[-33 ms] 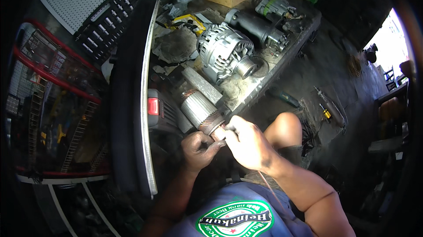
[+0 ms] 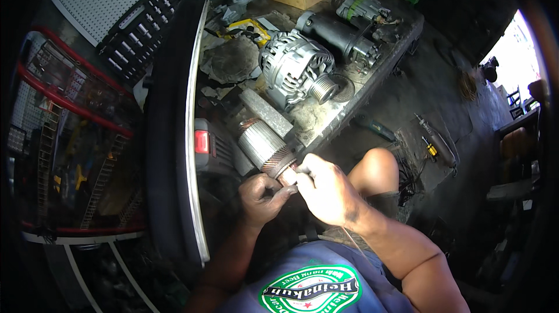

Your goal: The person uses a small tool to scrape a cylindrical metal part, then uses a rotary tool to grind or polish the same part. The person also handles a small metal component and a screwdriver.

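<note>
A motor armature [image 2: 261, 143] with a ribbed steel core and copper windings slants toward me beside the workbench. Both my hands meet at its near end, around the copper commutator [image 2: 287, 176]. My left hand [image 2: 261, 197] is closed, fingers curled and thumb pressed along the commutator's underside. From the other side my right hand [image 2: 327, 189] wraps its bent fingers over that same end. Its fingertips are partly hidden, so anything thin between them cannot be seen. Below my right wrist a thin pale cord [image 2: 351, 236] runs down across my shirt; its upper end is hidden.
A silver alternator [image 2: 297, 65], a black starter motor [image 2: 332, 33] and a rectangular metal bar [image 2: 266, 112] lie on the bench. A black case with a red latch [image 2: 202, 141] sits left of the armature. A yellow-handled screwdriver [image 2: 431, 149] and a power tool [image 2: 435, 138] are at the right.
</note>
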`<state>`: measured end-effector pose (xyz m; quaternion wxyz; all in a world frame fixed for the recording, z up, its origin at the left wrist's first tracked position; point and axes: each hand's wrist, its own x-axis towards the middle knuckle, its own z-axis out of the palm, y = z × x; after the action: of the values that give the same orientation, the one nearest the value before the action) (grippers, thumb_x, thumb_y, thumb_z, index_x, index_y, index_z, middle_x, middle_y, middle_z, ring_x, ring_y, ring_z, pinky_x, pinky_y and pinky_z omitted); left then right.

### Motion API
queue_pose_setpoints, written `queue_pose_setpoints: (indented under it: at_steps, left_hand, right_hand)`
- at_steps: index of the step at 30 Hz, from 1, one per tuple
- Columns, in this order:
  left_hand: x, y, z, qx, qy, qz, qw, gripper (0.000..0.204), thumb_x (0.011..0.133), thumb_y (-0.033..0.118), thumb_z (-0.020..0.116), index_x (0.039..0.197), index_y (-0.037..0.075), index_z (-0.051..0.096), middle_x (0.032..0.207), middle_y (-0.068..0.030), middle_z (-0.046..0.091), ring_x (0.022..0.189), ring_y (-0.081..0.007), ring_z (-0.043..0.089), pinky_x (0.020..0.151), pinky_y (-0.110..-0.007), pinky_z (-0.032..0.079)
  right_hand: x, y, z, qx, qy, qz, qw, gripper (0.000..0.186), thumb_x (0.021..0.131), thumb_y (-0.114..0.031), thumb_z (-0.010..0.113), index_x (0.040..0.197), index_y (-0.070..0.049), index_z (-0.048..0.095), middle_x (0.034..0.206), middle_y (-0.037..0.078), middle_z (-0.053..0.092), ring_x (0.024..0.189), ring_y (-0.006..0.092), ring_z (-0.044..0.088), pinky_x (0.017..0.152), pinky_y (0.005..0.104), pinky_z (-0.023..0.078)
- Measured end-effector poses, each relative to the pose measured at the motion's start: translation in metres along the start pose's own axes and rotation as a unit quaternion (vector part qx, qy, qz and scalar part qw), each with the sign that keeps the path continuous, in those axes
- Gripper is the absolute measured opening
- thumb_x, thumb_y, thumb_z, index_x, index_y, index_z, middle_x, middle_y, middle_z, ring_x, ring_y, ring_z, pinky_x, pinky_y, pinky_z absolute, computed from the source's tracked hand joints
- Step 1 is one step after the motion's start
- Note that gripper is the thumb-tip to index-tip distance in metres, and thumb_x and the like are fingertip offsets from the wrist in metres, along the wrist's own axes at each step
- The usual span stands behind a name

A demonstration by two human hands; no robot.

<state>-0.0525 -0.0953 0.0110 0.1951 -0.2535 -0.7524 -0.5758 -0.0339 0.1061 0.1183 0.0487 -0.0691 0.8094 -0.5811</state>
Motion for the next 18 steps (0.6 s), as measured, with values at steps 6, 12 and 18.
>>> queue_pose_setpoints:
  at_steps: [6, 12, 18]
  left_hand:
    - [0.004, -0.001, 0.0016, 0.012, 0.003, 0.003, 1.0, 0.036, 0.077, 0.01, 0.098, 0.076, 0.007, 0.062, 0.069, -0.0072, 0.069, 0.058, -0.0153, 0.065, 0.052, -0.031, 0.048]
    - [0.0036, -0.0018, 0.001, -0.011, 0.004, -0.015, 1.0, 0.036, 0.077, 0.009, 0.098, 0.076, 0.007, 0.062, 0.07, -0.0069, 0.069, 0.06, -0.015, 0.066, 0.053, -0.03, 0.048]
    - [0.003, -0.0032, 0.0013, 0.002, 0.001, -0.008, 1.0, 0.036, 0.077, 0.009, 0.098, 0.077, 0.007, 0.062, 0.07, -0.0072, 0.069, 0.059, -0.0146, 0.065, 0.053, -0.03, 0.047]
  right_hand:
    - [0.0015, 0.0031, 0.0, -0.037, 0.002, 0.035, 0.999, 0.015, 0.104, -0.011, 0.062, 0.102, 0.003, 0.064, 0.076, 0.017, 0.066, 0.066, 0.0206, 0.063, 0.064, 0.0394, 0.051]
    - [0.0025, 0.0027, 0.0003, -0.079, -0.03, 0.141, 0.986, 0.016, 0.104, -0.012, 0.062, 0.103, 0.004, 0.063, 0.08, 0.02, 0.068, 0.069, 0.0255, 0.066, 0.065, 0.0406, 0.052]
    - [0.0017, 0.0038, -0.0005, -0.041, -0.006, 0.044, 0.998, 0.014, 0.104, -0.01, 0.062, 0.1, 0.003, 0.064, 0.074, 0.016, 0.065, 0.067, 0.0204, 0.064, 0.064, 0.04, 0.05]
